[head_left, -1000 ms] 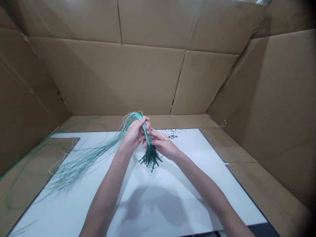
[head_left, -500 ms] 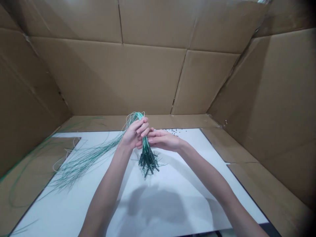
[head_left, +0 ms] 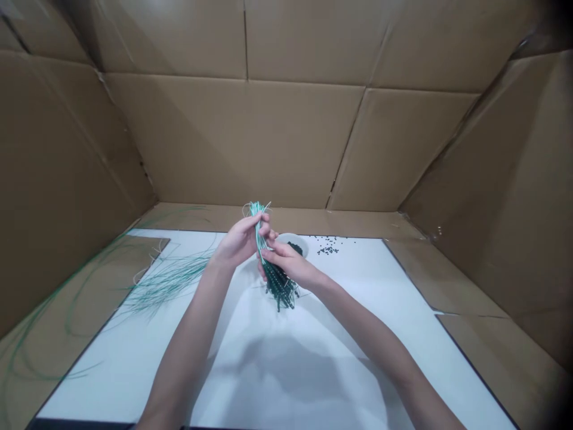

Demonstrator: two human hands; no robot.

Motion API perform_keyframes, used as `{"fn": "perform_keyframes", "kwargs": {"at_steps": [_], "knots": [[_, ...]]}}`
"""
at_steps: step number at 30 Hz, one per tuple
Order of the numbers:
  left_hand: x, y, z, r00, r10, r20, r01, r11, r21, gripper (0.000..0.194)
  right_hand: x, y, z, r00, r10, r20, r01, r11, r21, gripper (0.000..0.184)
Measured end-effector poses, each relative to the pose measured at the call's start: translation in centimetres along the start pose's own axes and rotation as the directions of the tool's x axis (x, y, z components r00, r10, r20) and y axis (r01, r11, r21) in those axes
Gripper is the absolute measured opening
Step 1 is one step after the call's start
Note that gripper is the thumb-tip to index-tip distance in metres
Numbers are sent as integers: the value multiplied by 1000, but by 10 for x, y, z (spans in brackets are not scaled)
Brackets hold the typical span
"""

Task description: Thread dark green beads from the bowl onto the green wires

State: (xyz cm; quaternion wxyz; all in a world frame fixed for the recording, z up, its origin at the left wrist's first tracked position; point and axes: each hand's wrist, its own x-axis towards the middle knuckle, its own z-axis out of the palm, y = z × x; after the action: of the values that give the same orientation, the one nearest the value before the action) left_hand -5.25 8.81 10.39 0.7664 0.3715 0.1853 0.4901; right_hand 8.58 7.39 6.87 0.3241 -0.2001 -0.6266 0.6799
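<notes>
Wire bundle (head_left: pixel 263 242) | left hand (head_left: pixel 242 242) clamped around it | right hand (head_left: pixel 286 266) pinching lower | white bowl (head_left: pixel 286 237) just behind, seemingly holding dark beads (head_left: pixel 294 246)

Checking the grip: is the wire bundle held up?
Yes, held up: left hand and right hand grip the green wire bundle, which hangs downward.
</notes>
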Motion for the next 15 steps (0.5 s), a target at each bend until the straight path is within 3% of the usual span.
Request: {"fn": "perform_keyframes", "kwargs": {"at_steps": [4,6,8,10,12,15], "knots": [[-3,3,-3,964,85,-252,-31,976,213,16,12,11,4,971,-50,-233,-16,962,-273,27],[0,1,-2,937,158,-310,-79,964,252,13,18,18,6,954,-52,-294,-37,956,-290,26],[4,0,-1,920,176,-351,-102,970,219,13,21,21,7,971,28,-236,-66,986,-152,31],[7,2,-2,930,87,-358,-63,995,79,16,22,22,6,988,122,-91,-118,992,45,38],[8,6,-4,952,-43,-303,12,995,-104,21,22,21,4,986,162,33,-165,968,191,41],[7,13,-7,970,-139,-199,88,966,-244,26,21,20,1,980,167,105,-191,937,292,35]]}}
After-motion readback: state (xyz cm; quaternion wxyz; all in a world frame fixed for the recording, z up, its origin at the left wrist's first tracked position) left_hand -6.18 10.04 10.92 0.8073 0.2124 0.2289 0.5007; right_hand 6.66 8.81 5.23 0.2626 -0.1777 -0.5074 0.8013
